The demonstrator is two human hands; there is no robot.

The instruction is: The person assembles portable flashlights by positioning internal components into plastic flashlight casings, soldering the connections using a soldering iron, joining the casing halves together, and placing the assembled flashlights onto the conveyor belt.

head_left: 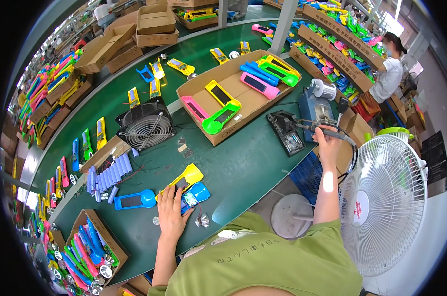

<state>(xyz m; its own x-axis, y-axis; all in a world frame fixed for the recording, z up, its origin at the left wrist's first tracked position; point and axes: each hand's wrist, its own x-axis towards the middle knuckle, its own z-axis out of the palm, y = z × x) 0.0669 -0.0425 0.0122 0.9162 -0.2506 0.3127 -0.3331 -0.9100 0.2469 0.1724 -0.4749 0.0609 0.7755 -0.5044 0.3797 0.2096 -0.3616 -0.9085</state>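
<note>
My left hand (pixel 171 213) rests on the bench, its fingers bent over a blue plastic lamp housing (pixel 200 191) with a small circuit board in its open end. Touching it are a yellow housing (pixel 192 172) and, just left, another blue housing (pixel 134 200) with a dark panel. Silver reflector cups (pixel 202 220) lie close by. In my right hand (pixel 327 144) is a soldering iron (pixel 334 132), its tip pointing left over a black tray (pixel 285 132) beside the blue soldering station (pixel 315 107).
A cardboard box (pixel 218 133) of coloured housings stands ahead. Left of it are a black fan (pixel 147 123) and a pile of purple battery cells (pixel 112 172). A crowded box (pixel 117 246) sits lower left. A white fan (pixel 384 204) stands right; a person (pixel 389 74) works beyond.
</note>
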